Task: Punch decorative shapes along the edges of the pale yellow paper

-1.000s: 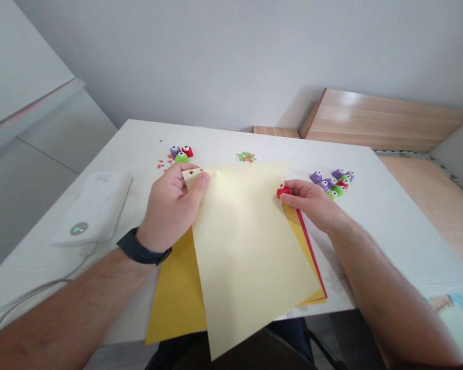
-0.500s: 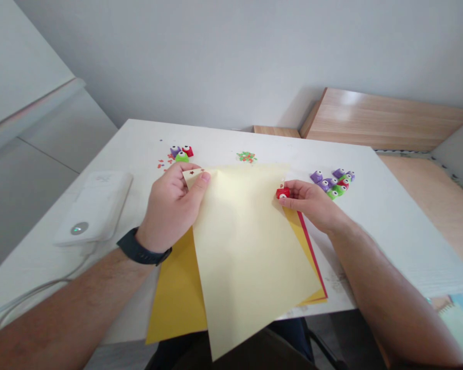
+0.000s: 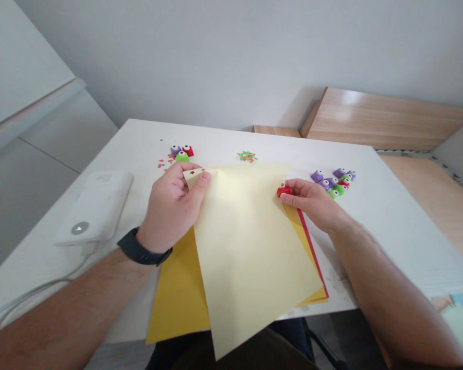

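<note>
The left hand (image 3: 175, 198) pinches the far left corner of a big pale yellow paper (image 3: 250, 246), with the thumb on top and the other fingers tucked under it. Right by that thumb, two little dark star shapes (image 3: 192, 172) show on the paper. A dark band (image 3: 142, 249) goes around the left wrist.

The right hand (image 3: 306, 200) pinches a small red punch (image 3: 283, 191) between its thumb and fingers. The red punch is at the paper's far right corner, and I cannot tell if the paper's edge is inside it. Next to it is a tiny dark mark, too small to make out.

The pale paper slants down toward the near side, and its near left corner pokes out past the table (image 3: 216, 146). Under it lies a darker yellow sheet (image 3: 177, 288), and on the right a thin red edge (image 3: 312, 254) peeks out.

Past the left hand, on the far left, sit three small punches (image 3: 182, 153) with big eyes: purple, red and green. Orange bits (image 3: 165, 162) lie beside them. At the far middle is a little pile of green and orange bits (image 3: 247, 156). Just past the right hand is a bunch of purple, green and red punches (image 3: 334, 184). Over on the left rests a flat white box (image 3: 94, 208) with a cord (image 3: 57, 283) at its near end.
</note>
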{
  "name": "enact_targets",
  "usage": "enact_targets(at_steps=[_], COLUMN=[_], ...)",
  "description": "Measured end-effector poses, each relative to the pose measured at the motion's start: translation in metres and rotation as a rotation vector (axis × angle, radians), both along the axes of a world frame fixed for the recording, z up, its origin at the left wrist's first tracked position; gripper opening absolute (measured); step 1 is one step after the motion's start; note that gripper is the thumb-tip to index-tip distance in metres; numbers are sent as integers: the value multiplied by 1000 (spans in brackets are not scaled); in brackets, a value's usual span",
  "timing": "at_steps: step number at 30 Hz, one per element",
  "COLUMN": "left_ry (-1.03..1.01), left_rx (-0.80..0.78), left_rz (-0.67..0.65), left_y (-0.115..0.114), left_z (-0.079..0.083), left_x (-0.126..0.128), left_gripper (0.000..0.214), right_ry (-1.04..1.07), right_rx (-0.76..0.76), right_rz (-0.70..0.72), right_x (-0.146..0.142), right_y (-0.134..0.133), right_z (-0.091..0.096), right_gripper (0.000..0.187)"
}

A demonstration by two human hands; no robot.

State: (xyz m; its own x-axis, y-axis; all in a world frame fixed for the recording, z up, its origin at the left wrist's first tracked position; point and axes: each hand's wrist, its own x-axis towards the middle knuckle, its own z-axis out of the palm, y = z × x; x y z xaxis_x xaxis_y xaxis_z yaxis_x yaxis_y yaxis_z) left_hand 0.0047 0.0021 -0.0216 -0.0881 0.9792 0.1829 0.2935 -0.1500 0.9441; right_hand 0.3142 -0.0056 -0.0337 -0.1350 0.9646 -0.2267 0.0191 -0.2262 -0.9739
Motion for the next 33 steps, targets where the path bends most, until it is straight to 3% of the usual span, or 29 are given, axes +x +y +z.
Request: enact_targets(at_steps=[33], left_ry=[7], left_rx=[69], left_rz=[-24], left_y=[3], left_z=[-6], left_x=[-2], left_gripper=[25], right_ry=[1], right_rx=[-10], right_rz=[-27], right_x=[-1], right_y=[1], right_z=[0], right_gripper=[43])
